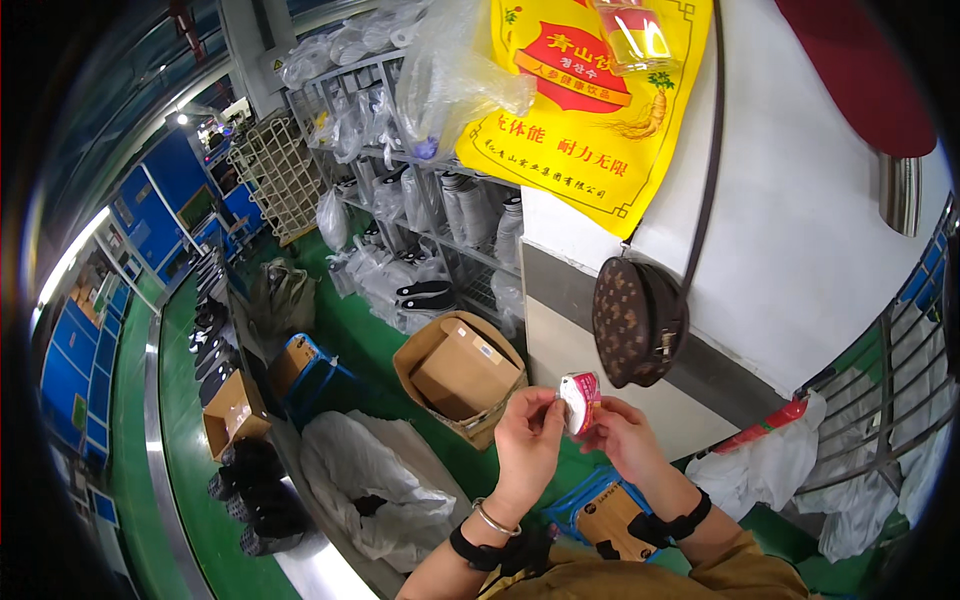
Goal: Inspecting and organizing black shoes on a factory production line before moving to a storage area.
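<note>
A small red-and-white packet (579, 403) is held up in front of me between both hands; what kind of packet it is I cannot tell. My left hand (529, 440) pinches its left side between thumb and fingers. On the other side, the curled fingers of my right hand (627, 440) grip its lower right edge. A brown patterned handbag (640, 320) hangs on a dark strap just beyond my right hand. Past my left hand, an open cardboard box (462, 375) stands on the green floor.
A blue stool (610, 515) with a brown seat is close below my hands. To the left runs a line with dark shoes (265, 500). Behind stand metal shelves (470, 255) of bagged goods. A yellow plastic bag (600, 130) hangs on the white wall; wire racking (885, 400) is at right.
</note>
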Available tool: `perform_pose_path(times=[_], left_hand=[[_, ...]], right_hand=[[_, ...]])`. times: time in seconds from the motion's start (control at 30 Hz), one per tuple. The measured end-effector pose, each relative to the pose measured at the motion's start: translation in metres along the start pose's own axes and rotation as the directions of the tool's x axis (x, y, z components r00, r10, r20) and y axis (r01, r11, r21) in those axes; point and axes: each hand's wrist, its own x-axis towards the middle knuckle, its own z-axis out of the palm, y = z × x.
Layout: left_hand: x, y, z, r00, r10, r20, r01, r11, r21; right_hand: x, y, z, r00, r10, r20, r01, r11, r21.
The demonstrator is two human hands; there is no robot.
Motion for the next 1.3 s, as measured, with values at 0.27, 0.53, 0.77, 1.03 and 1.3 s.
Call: perform_pose_path(times=[0.27, 0.53, 0.77, 1.03, 1.3], left_hand=[[-0.012, 0.003, -0.023, 0.951, 0.296, -0.094, -0.243, 0.899, 0.365], [-0.012, -0.002, -0.052, 0.953, 0.258, -0.161, -0.195, 0.924, 0.329], [-0.008, -0.01, -0.081, 0.994, 0.039, -0.102, -0.037, 0.999, 0.02], [-0.009, -0.014, -0.094, 0.991, 0.007, -0.133, -0.008, 1.0, -0.006], [-0.019, -0.008, -0.093, 0.959, 0.261, -0.114, -0.202, 0.905, 0.374]], right_hand=[[-0.003, -0.001, 0.064, 0.657, -0.717, 0.232, 0.453, 0.13, -0.882], [0.017, 0.022, 0.074, 0.842, -0.539, 0.011, 0.427, 0.653, -0.626], [0.018, 0.024, 0.086, 0.894, -0.431, 0.122, 0.403, 0.652, -0.643], [0.019, 0.036, 0.106, 0.698, -0.593, 0.402, 0.578, 0.135, -0.805], [0.026, 0.047, 0.113, 0.758, -0.558, 0.338, 0.507, 0.18, -0.843]])
